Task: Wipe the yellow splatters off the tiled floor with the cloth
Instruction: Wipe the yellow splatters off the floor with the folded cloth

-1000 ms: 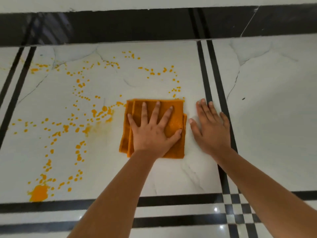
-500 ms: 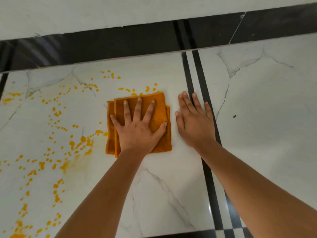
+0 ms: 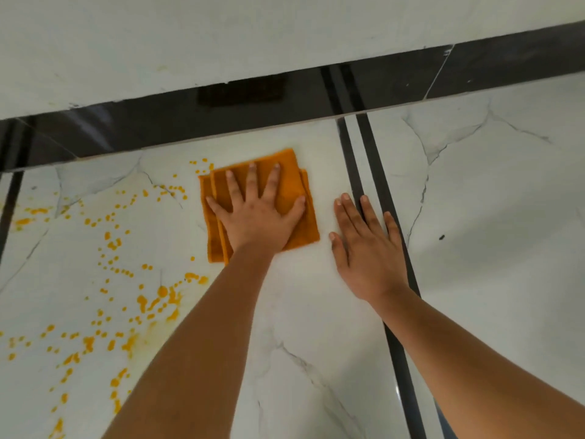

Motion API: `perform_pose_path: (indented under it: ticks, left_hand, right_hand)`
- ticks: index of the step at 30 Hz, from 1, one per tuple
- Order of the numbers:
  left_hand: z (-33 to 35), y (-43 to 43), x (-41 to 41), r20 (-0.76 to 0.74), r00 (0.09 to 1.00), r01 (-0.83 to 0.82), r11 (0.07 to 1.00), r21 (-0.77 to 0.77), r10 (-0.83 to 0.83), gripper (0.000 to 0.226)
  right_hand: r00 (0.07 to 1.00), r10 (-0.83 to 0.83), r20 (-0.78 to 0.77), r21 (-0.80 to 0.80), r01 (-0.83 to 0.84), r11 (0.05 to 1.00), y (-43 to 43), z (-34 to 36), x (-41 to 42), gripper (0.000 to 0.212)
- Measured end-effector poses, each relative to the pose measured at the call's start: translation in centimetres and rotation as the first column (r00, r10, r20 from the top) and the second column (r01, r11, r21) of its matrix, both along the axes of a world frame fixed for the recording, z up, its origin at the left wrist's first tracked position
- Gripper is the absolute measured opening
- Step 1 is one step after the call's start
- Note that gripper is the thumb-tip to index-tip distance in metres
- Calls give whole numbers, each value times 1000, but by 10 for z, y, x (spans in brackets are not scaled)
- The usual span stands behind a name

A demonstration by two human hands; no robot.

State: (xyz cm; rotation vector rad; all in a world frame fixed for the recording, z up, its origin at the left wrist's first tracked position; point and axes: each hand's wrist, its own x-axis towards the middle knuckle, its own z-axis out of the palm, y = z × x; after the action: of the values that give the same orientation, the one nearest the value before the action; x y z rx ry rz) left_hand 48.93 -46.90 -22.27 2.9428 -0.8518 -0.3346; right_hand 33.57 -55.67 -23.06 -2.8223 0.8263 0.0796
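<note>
Now left hand [image 3: 256, 223] fingers [image 3: 252, 182] spread, pressing cloth [image 3: 292, 185]; right hand [image 3: 368, 248] flat on floor [image 3: 316, 327].

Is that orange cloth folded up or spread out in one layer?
Folded. The orange cloth shows several stacked layer edges along its left and right sides, under the left hand pressing flat on it.

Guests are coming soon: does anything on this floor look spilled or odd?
Yes: yellow splatters dot the white floor left of the cloth, and some are smeared. The left hand presses the cloth flat beside them; the right hand rests on bare tile. A small dark speck sits further right.
</note>
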Motion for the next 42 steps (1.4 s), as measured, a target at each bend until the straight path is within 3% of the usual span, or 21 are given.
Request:
perform_pose_path:
  ticks: [2, 6, 11, 16, 20, 27, 30, 36, 40, 42]
  left_hand:
    - [-6, 0, -12, 30, 999, -14, 999, -45, 16, 74]
    - [-8, 26, -44, 73, 987, 144, 989, 13, -145, 74]
    - [-5, -1, 2, 38, 998, 45, 999, 9, -45, 75]
    - [-4, 36, -38, 62, 981, 181, 981, 64, -185, 75]
    - [-5, 21, -8, 52, 993, 107, 994, 23, -108, 73]
    - [-8, 63, -67, 64, 992, 112, 994, 7, -112, 73]
    - [-2, 70, -61, 22, 999, 29, 999, -37, -28, 73]
    - [-8, 153, -82, 49, 998, -34, 999, -25, 35, 78]
    - [1, 161, -58, -2, 980, -201, 977, -71, 201, 75]
    - [-4, 180, -89, 51, 989, -137, 989, -58, 140, 78]
  right_hand:
    - [1000, 2, -3, 13, -2, 1000, 0, 1, 0, 60]
    - [1000, 0, 3, 27, 0, 1000, -1, 1, -1, 59]
    - [1000, -2, -8, 11, 2, 1000, -1, -1, 0, 56]
    - [1000, 6, -5, 13, -6, 1000, -2, 0, 0, 59]
    - [1000, 9, -5, -16, -9, 1000, -1, -2, -3, 61]
    - [1000, -3, 6, 30, 3, 1000, 1, 2, -4, 63]
    - [1000, 18, 14, 97, -19, 995, 22, 10, -13, 62]
    - [995, 96, -1, 92, -95, 991, 82, 13, -49, 80]
    - [991, 131, 30, 124, -133, 983, 114, 15, -32, 81]
    - [993, 118, 21, 119, -120, 986, 118, 14, -20, 70]
